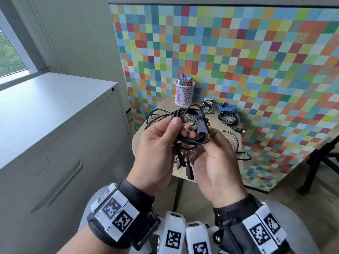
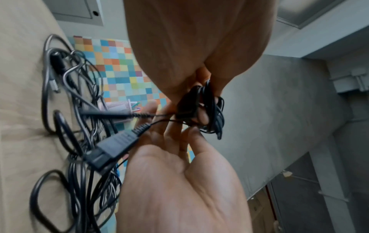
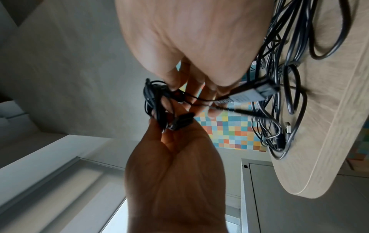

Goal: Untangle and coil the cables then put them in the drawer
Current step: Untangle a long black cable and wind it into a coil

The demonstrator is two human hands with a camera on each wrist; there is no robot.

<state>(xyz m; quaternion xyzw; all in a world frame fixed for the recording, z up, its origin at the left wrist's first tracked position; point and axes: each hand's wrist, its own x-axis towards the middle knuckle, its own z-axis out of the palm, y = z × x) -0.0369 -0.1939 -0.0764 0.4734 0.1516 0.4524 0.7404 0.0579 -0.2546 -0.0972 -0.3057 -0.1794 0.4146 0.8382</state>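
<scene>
so we're mid-coil here: left hand point(image 1: 159, 143) pinches the black cable bundle point(image 1: 185, 123) above the small table point(image 1: 229, 167), right hand point(image 1: 216, 162) grips its inline box, and next I'd guess tucking the dangling plugs in before the drawer

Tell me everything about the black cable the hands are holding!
The black cable is thin, looks rubbery, and is gathered into a loose bundle of loops held in the air above the round wooden table. The left hand pinches the loops with thumb over fingers, and the right hand cradles them from the other side. A long inline piece sits on the cable, and flat black plugs dangle below the hands. It is not neatly coiled yet.
</scene>
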